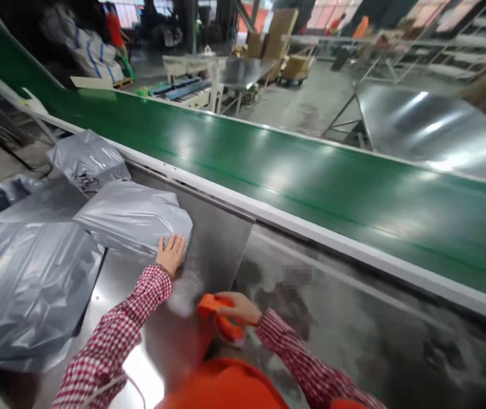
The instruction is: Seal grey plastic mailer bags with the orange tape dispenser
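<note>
Grey mailer (132,218) touching left hand (170,254)

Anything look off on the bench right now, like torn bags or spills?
Nothing stands out: the grey mailer bags look whole, and no spills show on the steel bench beside the left hand.

This is a packing hall, with a green conveyor belt (268,182), steel tables (430,128), grey mailer bags (132,218) and cardboard boxes (274,37).

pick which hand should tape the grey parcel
Probably the right hand: it grips the orange tape dispenser, while the left hand lies flat on the grey parcel, seemingly holding it steady.
</note>
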Tool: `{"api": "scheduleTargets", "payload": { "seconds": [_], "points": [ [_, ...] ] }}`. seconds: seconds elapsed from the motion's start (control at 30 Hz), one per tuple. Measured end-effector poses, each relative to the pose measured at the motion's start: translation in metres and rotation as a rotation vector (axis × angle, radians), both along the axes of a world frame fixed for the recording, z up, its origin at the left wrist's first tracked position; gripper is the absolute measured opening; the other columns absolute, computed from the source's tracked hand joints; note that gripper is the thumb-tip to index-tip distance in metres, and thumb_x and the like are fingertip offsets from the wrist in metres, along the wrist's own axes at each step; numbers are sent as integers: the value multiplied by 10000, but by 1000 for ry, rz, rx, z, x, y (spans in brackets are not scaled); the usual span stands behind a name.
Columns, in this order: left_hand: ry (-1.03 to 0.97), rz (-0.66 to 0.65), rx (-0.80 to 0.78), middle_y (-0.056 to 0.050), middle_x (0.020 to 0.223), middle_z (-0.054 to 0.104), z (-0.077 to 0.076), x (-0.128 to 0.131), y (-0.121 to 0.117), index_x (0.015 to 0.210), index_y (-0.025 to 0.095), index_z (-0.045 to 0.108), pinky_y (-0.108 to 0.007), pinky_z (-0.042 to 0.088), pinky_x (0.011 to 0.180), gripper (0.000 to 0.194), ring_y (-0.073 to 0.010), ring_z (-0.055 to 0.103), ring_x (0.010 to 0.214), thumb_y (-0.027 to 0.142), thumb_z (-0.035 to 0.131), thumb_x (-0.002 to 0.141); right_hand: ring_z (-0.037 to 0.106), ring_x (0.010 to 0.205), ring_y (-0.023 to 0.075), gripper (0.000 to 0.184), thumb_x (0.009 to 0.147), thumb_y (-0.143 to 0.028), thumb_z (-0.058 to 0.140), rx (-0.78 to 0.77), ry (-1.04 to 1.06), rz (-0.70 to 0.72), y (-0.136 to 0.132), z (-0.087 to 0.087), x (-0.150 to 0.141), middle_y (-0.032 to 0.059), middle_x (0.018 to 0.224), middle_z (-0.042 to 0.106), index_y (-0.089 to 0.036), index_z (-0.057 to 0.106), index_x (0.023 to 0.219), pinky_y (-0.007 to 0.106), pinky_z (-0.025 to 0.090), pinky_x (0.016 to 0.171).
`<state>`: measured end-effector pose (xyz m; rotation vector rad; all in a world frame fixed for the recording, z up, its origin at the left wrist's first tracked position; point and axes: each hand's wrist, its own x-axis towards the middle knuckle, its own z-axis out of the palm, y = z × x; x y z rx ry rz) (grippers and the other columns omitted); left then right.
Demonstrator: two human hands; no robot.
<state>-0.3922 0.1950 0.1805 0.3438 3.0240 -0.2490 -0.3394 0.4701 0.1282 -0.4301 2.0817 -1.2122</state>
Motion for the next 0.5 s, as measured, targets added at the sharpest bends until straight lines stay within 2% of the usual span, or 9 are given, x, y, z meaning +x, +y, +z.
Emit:
{"api": "scheduleTargets", "payload": {
  "seconds": [0.07,0.13,0.2,0.27,0.3,0.37,0.43,0.47,0.5],
  "points": [
    [-18,-11,21,-76,1578,333,-2,30,-8,1525,189,354,-575,253,1220,648,-264,303,1476,52,364,892,675,1046,351,533,734,-548,661,-5,-33,-107,36,9,7,111,1125,735,-200,750,1128,495,504,977],
    [-35,-51,35,-26,1561,364,-7,75,-26,1506,244,388,-509,298,1225,641,-228,316,1469,41,320,903,663,1102,362,536,716,-555,684,-40,-51,-207,60,16,4,123,1170,721,-215,747,1125,528,486,1022],
    [-23,-110,50,11,1555,365,-18,133,-54,1501,283,388,-513,341,1207,686,-232,322,1462,14,289,878,651,1138,368,526,689,-563,720,-93,-41,-279,72,22,-13,136,1206,705,-259,746,1116,545,470,1049],
    [31,-89,111,70,1546,371,-28,192,-85,1488,377,392,-511,377,1186,753,-230,330,1454,8,286,840,642,1154,374,498,663,-570,744,-158,-18,-344,73,28,-45,150,1228,690,-298,751,1081,553,462,1058],
    [83,25,166,73,1549,368,-32,217,-100,1473,400,422,-515,360,1193,738,-236,318,1458,41,290,841,638,1158,382,493,649,-569,755,-189,0,-371,69,32,-65,160,1233,684,-303,752,1064,560,458,1061],
    [233,482,354,-58,1559,372,-32,247,-125,1509,228,417,-452,408,1164,605,-260,391,1418,209,268,923,631,1162,393,489,619,-563,774,-251,38,-405,54,42,-107,183,1239,675,-296,755,1029,558,454,1062],
    [220,871,576,-161,1462,496,-24,244,-142,1482,89,430,-376,542,1015,645,-251,554,1286,408,168,986,636,1148,387,519,614,-566,771,-336,43,-400,32,54,-147,192,1242,670,-276,744,1043,541,477,1038],
    [175,968,658,-195,1389,561,-18,232,-148,1435,34,467,-344,580,938,717,-239,616,1211,449,80,997,657,1107,374,545,633,-583,746,-373,42,-376,19,59,-164,188,1223,680,-261,732,1073,525,511,995],
    [117,987,688,-225,1306,616,-13,214,-153,1370,-8,519,-324,600,872,787,-232,662,1139,443,-7,997,689,1014,351,572,665,-609,704,-402,33,-343,6,65,-180,182,1157,704,-246,717,1106,500,557,906]
  ]
}}
